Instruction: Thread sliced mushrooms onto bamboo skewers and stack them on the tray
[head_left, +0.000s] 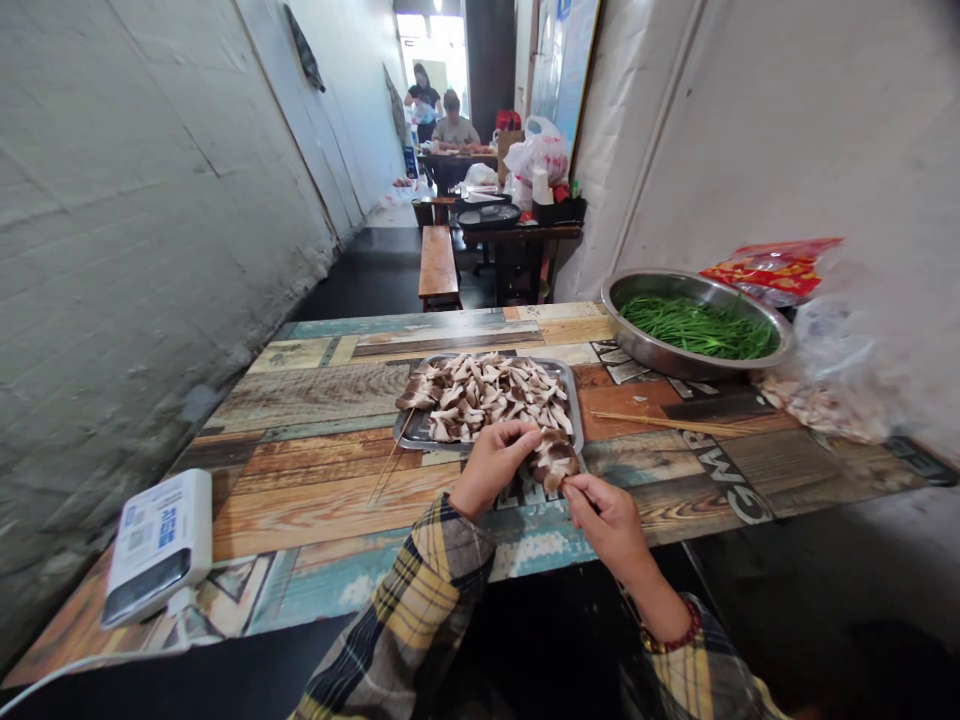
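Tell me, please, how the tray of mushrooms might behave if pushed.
The tray would probably slide flat rather than tip, being low and wide. The mushrooms, loosely heaped in many small pieces, could shift or spill if jolted.

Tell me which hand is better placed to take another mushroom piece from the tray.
Probably the left hand: it is right by the near edge of the tray. The right hand is farther back, pinching at the lower end of the mushroom bunch.

Left hand (493,466) and right hand (611,518) on mushroom pieces (555,458)
Beyond, a metal tray (576,405) of heaped mushrooms (495,393) rests on the table (315,470).
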